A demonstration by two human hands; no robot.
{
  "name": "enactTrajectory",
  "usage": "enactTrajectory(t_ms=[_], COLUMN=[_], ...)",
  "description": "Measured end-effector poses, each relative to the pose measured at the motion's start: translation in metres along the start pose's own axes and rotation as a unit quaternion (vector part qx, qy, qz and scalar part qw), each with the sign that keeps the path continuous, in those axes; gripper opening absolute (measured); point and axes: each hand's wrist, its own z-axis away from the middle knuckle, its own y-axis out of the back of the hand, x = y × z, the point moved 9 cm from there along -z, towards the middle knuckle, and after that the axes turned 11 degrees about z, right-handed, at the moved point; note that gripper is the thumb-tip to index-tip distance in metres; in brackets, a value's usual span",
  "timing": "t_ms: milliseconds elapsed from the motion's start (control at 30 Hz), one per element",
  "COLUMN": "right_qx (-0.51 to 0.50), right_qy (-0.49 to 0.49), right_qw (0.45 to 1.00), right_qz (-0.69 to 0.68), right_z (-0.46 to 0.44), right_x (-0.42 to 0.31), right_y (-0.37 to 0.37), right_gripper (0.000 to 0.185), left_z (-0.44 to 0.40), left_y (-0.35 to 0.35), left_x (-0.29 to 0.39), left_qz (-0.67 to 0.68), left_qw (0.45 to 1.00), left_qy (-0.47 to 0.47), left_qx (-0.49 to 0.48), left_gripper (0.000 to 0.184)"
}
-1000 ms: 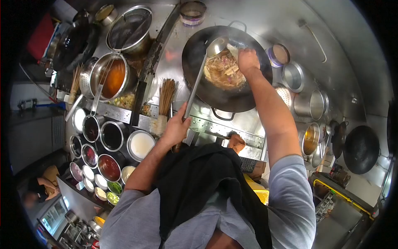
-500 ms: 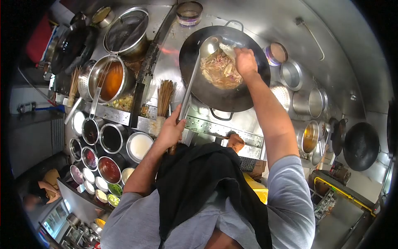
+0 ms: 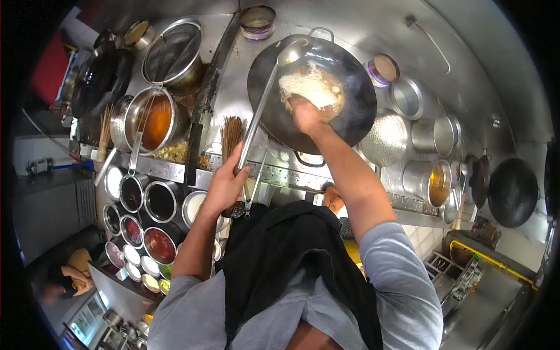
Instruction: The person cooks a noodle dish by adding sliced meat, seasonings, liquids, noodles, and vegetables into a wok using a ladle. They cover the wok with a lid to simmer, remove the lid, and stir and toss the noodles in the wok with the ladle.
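Noodles (image 3: pixel 310 83), or some similar pale stringy food, lie in the wok (image 3: pixel 356 102) at the far middle of the head view, with the right hand (image 3: pixel 309 118) at their near edge. Its fingertips are lost against the food, so I cannot tell whether they are apart or closed on it. Haze hangs there; if the metal or liquid is hot, a low reach or a splash could scald the skin. The left hand (image 3: pixel 226 185) has its fingers clamped around the ladle (image 3: pixel 262 105), whose bowl sits over the wok's far left side. A slack grip could let the shaft slide in; a rough push could spill strands rightward toward the perforated strainer (image 3: pixel 386 137).
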Motion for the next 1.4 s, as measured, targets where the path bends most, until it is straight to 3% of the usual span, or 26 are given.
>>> enactTrajectory(t_ms=[100, 167, 233, 267, 367, 500, 533, 700, 800, 900, 1000, 1067, 1100, 1133, 1167, 1233, 1300, 1367, 1400], right_qx=[0.075, 0.151, 0.141, 0.137, 0.192, 0.231, 0.216, 0.171, 0.165, 0.162, 0.185, 0.229, 0.254, 0.270, 0.282, 0.319, 0.347, 0.399, 0.419], right_qy=[0.039, 0.053, 0.015, -0.004, -0.074, -0.144, -0.179, -0.338, -0.350, -0.399, -0.403, -0.414, -0.414, -0.429, -0.443, -0.490, -0.567, -0.619, -0.670], right_qw=[0.996, 0.986, 0.987, 0.981, 0.961, 0.942, 0.938, 0.887, 0.890, 0.852, 0.860, 0.850, 0.843, 0.834, 0.824, 0.786, 0.728, 0.664, 0.592], right_qz=[0.021, 0.040, -0.076, -0.134, -0.183, -0.197, -0.202, -0.264, -0.239, -0.298, -0.252, -0.233, -0.229, -0.219, -0.212, -0.199, -0.169, -0.127, -0.161], right_z=[0.006, 0.021, 0.041, 0.054, 0.123, 0.231, 0.257, 0.388, 0.459, 0.520, 0.571, 0.611, 0.631, 0.654, 0.678, 0.733, 0.799, 0.862, 0.900], right_x=[0.010, 0.006, 0.006, 0.003, -0.003, 0.007, 0.010, 0.003, -0.009, -0.030, -0.050, -0.060, -0.064, -0.070, -0.077, -0.092, -0.117, -0.146, -0.167], right_y=[-0.024, -0.004, 0.035, 0.058, 0.121, 0.144, 0.143, 0.124, 0.094, 0.075, 0.082, 0.085, 0.084, 0.086, 0.088, 0.082, 0.071, 0.054, 0.043], right_gripper=[0.038, 0.036, 0.028, 0.024, 0.016, 0.014, 0.015, 0.015, 0.016, 0.016, 0.016, 0.017, 0.018, 0.019, 0.020, 0.019, 0.018, 0.016, 0.016], left_z=[0.010, 0.024, 0.036, 0.037, 0.034, 0.027, 0.026, 0.029, 0.037, 0.059, 0.061, 0.046, 0.067, 0.031, 0.044, -0.004, -0.056, -0.008, -0.011], left_y=[0.007, 0.016, 0.026, 0.031, 0.036, 0.019, 0.016, 0.003, -0.005, -0.017, -0.034, -0.047, -0.069, -0.056, -0.069, -0.059, -0.048, -0.081, -0.092], left_x=[-0.002, 0.009, 0.004, -0.003, -0.015, 0.015, 0.023, 0.037, 0.024, 0.027, 0.008, -0.014, 0.009, -0.017, -0.004, -0.020, -0.016, 0.009, 0.012], left_qz=[-0.035, -0.061, -0.113, -0.126, -0.252, -0.357, -0.398, -0.393, -0.355, -0.301, -0.354, -0.371, -0.399, -0.393, -0.343, -0.379, -0.446, -0.426, -0.435], left_qw=[0.998, 0.997, 0.986, 0.988, 0.958, 0.923, 0.908, 0.913, 0.929, 0.951, 0.929, 0.912, 0.899, 0.874, 0.921, 0.896, 0.860, 0.886, 0.881], left_qy=[-0.044, 0.026, 0.110, 0.059, 0.093, -0.107, -0.089, -0.064, -0.066, -0.016, -0.098, -0.147, -0.142, -0.251, -0.099, -0.116, -0.186, -0.058, -0.060], left_qx=[-0.018, -0.036, -0.062, -0.061, -0.102, -0.093, -0.100, -0.092, -0.080, -0.064, -0.040, -0.097, -0.108, -0.135, -0.157, -0.201, -0.161, -0.174, -0.174], left_gripper=[0.062, 0.063, 0.064, 0.065, 0.066, 0.066, 0.066, 0.065, 0.063, 0.061, 0.059, 0.061, 0.061, 0.062, 0.065, 0.068, 0.067, 0.061, 0.053])
